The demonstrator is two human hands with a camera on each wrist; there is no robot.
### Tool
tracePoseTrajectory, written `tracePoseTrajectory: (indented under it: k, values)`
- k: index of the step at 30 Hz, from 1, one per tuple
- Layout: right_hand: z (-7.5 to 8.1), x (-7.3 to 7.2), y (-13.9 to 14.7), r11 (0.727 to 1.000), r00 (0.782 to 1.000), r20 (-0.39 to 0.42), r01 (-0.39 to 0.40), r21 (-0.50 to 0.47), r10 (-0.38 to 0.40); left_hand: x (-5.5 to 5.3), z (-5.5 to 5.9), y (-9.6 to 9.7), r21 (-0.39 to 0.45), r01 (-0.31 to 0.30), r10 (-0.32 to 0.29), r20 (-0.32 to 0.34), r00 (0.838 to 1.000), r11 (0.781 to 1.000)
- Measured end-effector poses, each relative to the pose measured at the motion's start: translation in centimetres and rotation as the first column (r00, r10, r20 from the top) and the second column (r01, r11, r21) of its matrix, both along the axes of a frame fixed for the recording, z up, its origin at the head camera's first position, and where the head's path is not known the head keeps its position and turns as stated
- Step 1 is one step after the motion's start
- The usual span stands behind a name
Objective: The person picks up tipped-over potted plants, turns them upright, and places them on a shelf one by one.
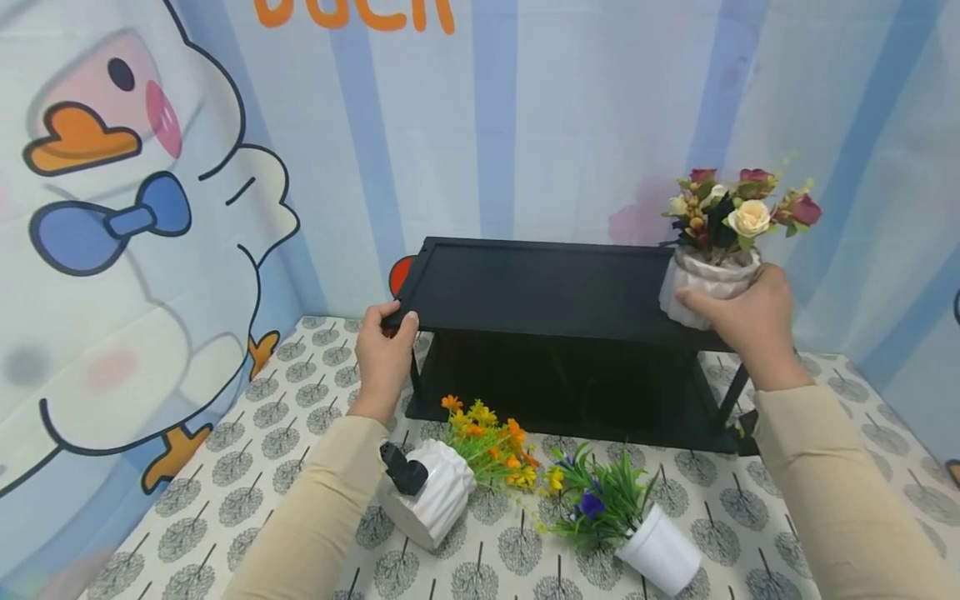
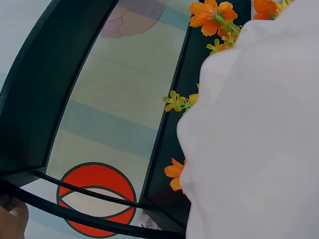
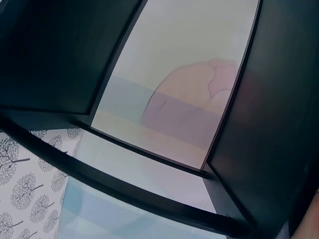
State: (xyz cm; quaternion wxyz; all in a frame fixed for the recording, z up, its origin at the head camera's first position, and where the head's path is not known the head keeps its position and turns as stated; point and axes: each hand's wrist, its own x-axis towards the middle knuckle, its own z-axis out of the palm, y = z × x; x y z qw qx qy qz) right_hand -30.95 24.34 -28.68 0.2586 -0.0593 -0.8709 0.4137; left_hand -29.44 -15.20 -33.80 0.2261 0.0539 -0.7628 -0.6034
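A black two-tier shelf (image 1: 540, 287) stands on the table in the head view. My left hand (image 1: 384, 367) grips its top tier at the front left corner, thumb near the front edge. At the right end of that tier, my right hand (image 1: 757, 321) holds a white ribbed pot (image 1: 708, 279) of artificial roses (image 1: 748, 218), thumb across its front. The pot is upright, its base over the tier. In the left wrist view, part of the left hand (image 2: 12, 219) shows at the shelf's side bar. The right wrist view shows both tiers but not the pot.
Below my left forearm a white fluted pot (image 1: 431, 496) with orange and yellow flowers (image 1: 495, 442) lies on its side. A smaller white pot (image 1: 660, 550) with green leaves and purple flowers lies tipped to its right. A patterned cloth (image 1: 247, 467) covers the table; a duck-print curtain (image 1: 570, 125) hangs behind.
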Motion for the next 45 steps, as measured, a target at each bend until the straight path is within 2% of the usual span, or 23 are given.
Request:
tracePoseTrajectory:
  k: [5,10,13,18,22,25,28,33,39,45]
  values:
    - [0.2,0.1,0.0,0.999,0.999,0.033,-0.04,0.013,0.039,-0.1,0.3,-0.1,-0.007,-0.007,0.007,-0.024,1.0,1.0]
    - [0.4,0.4,0.2,0.997,0.995,0.066,-0.08,-0.007,0.08,-0.2,0.3,-0.1,-0.014,-0.014,0.014,-0.02,1.0,1.0]
    - [0.8,1.1,0.3,0.996,0.993,0.087,-0.085,0.007,0.084,-0.2,0.2,0.0,-0.019,-0.015,0.015,-0.008,1.0,1.0]
    - [1.4,2.5,0.4,0.991,0.985,0.152,-0.092,0.096,0.077,-0.1,0.1,0.0,-0.011,-0.019,0.019,-0.001,1.0,1.0]
    - [1.5,3.9,0.3,0.982,0.985,0.153,-0.109,0.157,0.085,-0.1,0.2,-0.1,-0.011,-0.028,0.028,-0.012,1.0,1.0]
    - [1.2,5.0,0.1,0.974,0.989,0.105,-0.12,0.194,0.101,-0.1,0.3,-0.1,-0.01,-0.023,0.023,-0.005,1.0,1.0]
    - [0.9,6.2,-0.2,0.967,0.987,0.101,-0.142,0.211,0.122,-0.1,0.3,-0.1,-0.015,-0.013,0.013,0.007,1.0,1.0]
    - [0.4,8.4,-0.8,0.937,0.968,0.169,-0.226,0.267,0.185,0.0,0.1,0.0,-0.011,-0.007,0.007,0.008,1.0,1.0]
    - [-1.2,10.8,-1.7,0.887,0.943,0.254,-0.297,0.355,0.214,0.1,0.2,0.1,-0.015,-0.01,0.01,-0.023,1.0,1.0]
    - [-3.5,12.9,-2.7,0.868,0.921,0.295,-0.351,0.352,0.254,0.0,0.2,0.1,-0.017,-0.01,0.009,-0.034,0.999,1.0]
